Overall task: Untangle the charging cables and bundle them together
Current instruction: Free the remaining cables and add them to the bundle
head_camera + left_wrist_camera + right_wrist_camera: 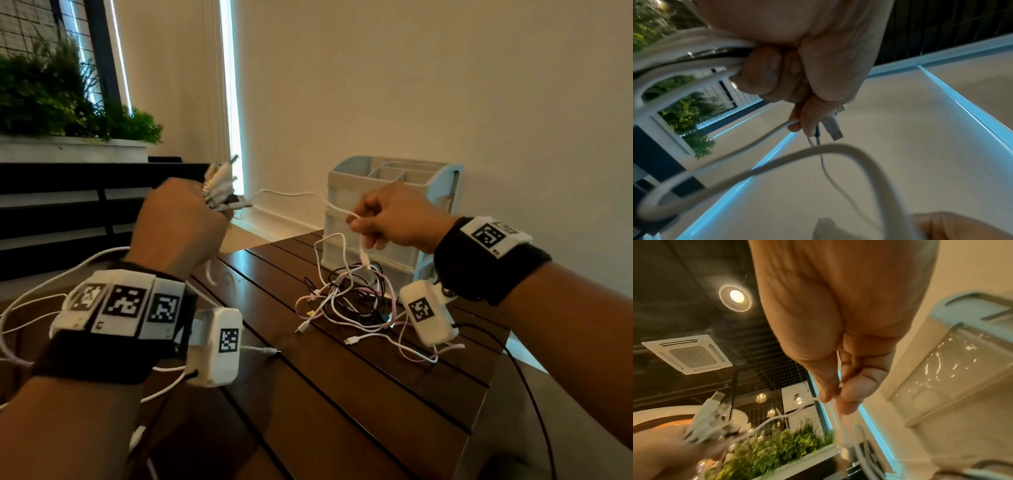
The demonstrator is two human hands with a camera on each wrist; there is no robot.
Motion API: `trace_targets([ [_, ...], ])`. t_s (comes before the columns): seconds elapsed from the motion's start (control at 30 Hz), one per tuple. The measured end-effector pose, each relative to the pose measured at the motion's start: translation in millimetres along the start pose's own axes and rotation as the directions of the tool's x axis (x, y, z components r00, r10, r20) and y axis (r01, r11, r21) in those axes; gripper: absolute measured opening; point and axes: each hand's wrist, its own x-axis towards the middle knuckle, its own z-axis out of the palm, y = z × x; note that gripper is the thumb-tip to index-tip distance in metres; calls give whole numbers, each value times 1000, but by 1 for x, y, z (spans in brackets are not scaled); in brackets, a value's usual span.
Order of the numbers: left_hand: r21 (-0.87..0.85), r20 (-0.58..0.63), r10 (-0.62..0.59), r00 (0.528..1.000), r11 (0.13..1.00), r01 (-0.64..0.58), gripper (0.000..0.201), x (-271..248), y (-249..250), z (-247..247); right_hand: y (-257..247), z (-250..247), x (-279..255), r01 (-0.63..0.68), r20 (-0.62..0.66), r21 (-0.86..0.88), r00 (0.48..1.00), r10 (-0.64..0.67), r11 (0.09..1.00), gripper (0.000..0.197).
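Note:
My left hand [181,222] is raised in a fist and grips a bundle of cables [221,190], their plug ends sticking up past the thumb; the left wrist view shows the curled fingers [764,71] around white and black cords with a USB plug [833,128] poking out. A white cable [291,194] runs from that bundle across to my right hand [390,219], which pinches it between thumb and fingertips [851,392]. From there it drops to a tangle of white, pink and black cables [356,301] on the dark wooden table [342,411].
A pale blue and white drawer organiser [390,212] stands at the table's far edge, just behind my right hand. Loose cable loops [51,294] hang off the table's left side. A planter with greenery [68,113] sits on a ledge at the far left.

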Motion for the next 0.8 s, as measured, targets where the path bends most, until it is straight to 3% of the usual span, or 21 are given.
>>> trace_targets([
  [0.1,13,-97,-27,995,999,29,20,6,-4,-18,-21,19,5,69,75,11,995,-69,998,25],
  [0.2,40,-147,-31,989,998,38,30,9,-3,-24,-49,50,14,219,176,-216,967,-183,951,24],
  [0.23,47,-158,-32,987,998,40,32,9,-3,-24,-58,63,15,249,211,-205,956,-206,946,27],
  [0.33,43,-187,-65,980,996,74,32,9,-5,-26,-77,86,18,163,284,143,938,-199,976,46],
  [0.4,29,-185,-90,979,995,97,31,10,-7,-28,-78,82,23,185,236,145,948,-215,972,43],
  [0.5,63,-127,-85,988,994,93,17,8,-7,-30,-59,68,33,200,245,-140,956,-162,970,19],
  [0.63,55,-44,-102,994,993,104,9,5,-5,-22,-22,71,31,173,342,-541,939,27,823,14],
  [0.8,85,42,-146,988,986,142,8,2,-9,-16,17,99,43,160,354,-716,922,156,679,17],
])
